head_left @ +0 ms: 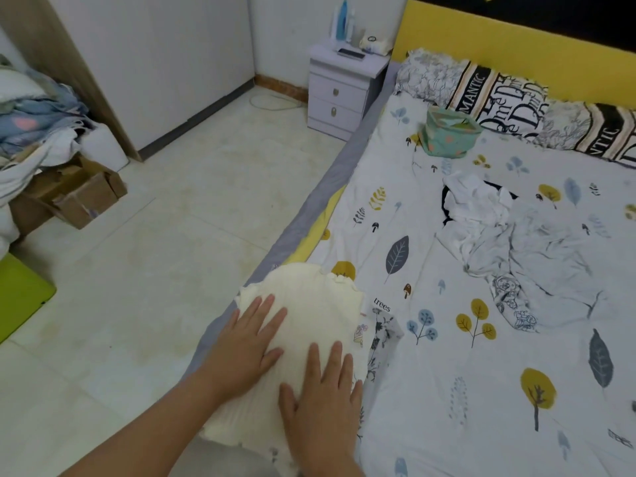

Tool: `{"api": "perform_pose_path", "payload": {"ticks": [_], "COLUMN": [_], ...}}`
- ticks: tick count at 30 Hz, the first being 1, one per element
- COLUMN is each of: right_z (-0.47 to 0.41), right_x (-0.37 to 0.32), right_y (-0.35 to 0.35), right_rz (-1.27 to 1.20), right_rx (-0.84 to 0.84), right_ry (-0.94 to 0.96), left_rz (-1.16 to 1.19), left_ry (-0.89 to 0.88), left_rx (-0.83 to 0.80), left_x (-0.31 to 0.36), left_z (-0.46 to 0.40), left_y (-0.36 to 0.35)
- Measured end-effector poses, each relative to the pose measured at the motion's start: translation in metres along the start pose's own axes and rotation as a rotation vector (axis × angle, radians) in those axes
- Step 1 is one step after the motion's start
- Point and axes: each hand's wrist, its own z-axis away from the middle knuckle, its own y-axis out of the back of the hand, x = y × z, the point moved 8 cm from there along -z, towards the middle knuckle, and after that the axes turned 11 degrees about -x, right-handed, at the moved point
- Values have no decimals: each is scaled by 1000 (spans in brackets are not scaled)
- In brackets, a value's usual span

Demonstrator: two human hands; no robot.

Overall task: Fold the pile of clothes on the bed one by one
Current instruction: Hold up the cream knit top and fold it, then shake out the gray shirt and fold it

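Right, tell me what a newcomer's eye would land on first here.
First, the two hands, left hand and right hand, pressed flat on a cream knitted top at the near left edge of the bed. Next, the crumpled pile of white clothes further up the leaf-print sheet. Behind it runs the bright yellow headboard with lettered pillows against it.
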Motion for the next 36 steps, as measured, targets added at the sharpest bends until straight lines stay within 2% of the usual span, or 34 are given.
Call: {"api": "perform_pose_path", "payload": {"ticks": [2, 6, 12, 15, 19, 25, 36], "right_z": [-4, -1, 24, 38, 54, 76, 86], "right_x": [-2, -1, 12, 37, 90, 188, 384], "right_y": [-1, 13, 48, 64, 84, 119, 164], "right_rz": [-14, -78, -63, -3, 67, 81, 97], "right_rx": [-41, -32, 21, 2, -54, -42, -120], "right_ry": [55, 80, 178, 203, 174, 123, 16], "left_rz": [-93, -137, -98, -72, -70, -108, -148], "left_ry": [21, 21, -57, -93, -187, -290, -325], "left_rx": [-30, -56, -20, -97, -162, -168, -239], "left_x": [5, 18, 50, 75, 132, 242, 410], "left_z": [2, 10, 24, 24, 19, 6, -44], "left_y": [13, 39, 77, 84, 89, 98, 69]}}
